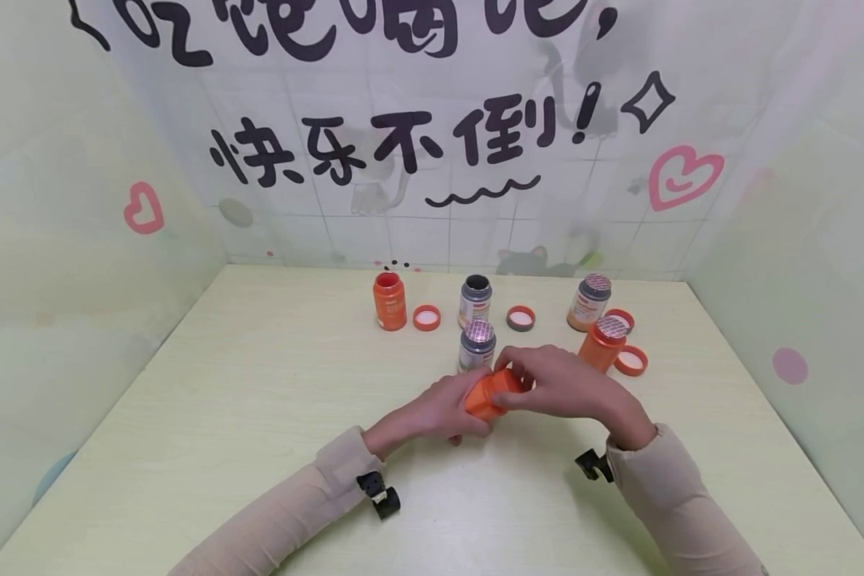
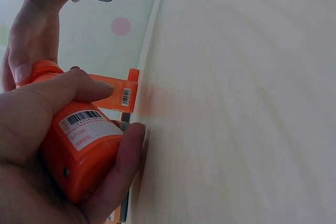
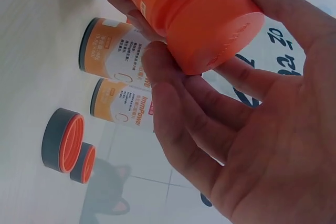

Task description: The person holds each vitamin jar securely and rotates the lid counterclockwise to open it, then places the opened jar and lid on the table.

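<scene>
My left hand grips the body of an orange bottle, tilted above the table, its barcode label facing the left wrist camera. On the bottle's orange cap my right hand pinches with thumb and fingertips. The cap sits on the bottle. Just behind the hands stands a grey-topped bottle with a patterned seal over its mouth. Near my right wrist is another orange bottle, also sealed and partly hidden by that hand.
Along the back stand an uncapped orange bottle, an uncapped grey-topped bottle and a sealed grey-topped bottle. Loose caps lie beside them, including an orange cap, a grey cap and another orange cap.
</scene>
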Tool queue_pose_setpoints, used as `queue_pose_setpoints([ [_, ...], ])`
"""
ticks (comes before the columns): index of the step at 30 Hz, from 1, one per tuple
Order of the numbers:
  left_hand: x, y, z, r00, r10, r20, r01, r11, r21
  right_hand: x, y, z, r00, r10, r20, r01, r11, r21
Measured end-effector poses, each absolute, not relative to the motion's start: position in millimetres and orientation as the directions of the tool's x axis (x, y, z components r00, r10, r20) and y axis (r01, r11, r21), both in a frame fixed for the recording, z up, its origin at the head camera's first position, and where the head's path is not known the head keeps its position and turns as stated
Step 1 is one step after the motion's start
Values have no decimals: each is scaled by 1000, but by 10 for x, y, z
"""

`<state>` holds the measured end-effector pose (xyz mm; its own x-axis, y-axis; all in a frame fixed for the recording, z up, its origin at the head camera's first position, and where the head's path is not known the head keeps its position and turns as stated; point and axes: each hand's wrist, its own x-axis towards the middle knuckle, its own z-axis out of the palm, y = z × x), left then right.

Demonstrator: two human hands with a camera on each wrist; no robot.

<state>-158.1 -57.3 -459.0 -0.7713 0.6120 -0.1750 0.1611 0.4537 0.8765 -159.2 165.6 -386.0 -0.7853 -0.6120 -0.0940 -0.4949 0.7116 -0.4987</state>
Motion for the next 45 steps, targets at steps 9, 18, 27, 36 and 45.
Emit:
queue_pose_setpoints([
  [9,-1589,-607,-4586,-776,610,-161,161,438,884,-1614,1695,-3806,-745,-664,-59,-532,645,-549],
  [18,-1657,-767,-4600,-704,678,-210,133,417,899,-1586,1733,-3714,-783,-616,-80,-457,658,-598],
  [27,-1728,-1147,-4614,-708,669,-226,28,347,937,-1570,1686,-3715,-821,-569,48,-501,677,-540],
  [36,-1908,-1736,-4524,-868,470,-163,-54,236,970,-1559,1519,-3694,-792,-557,250,-593,604,-533],
  [45,-2039,-1799,-4538,-951,298,-82,-27,184,983,-1594,1107,-3563,-799,-548,247,-583,607,-539],
])
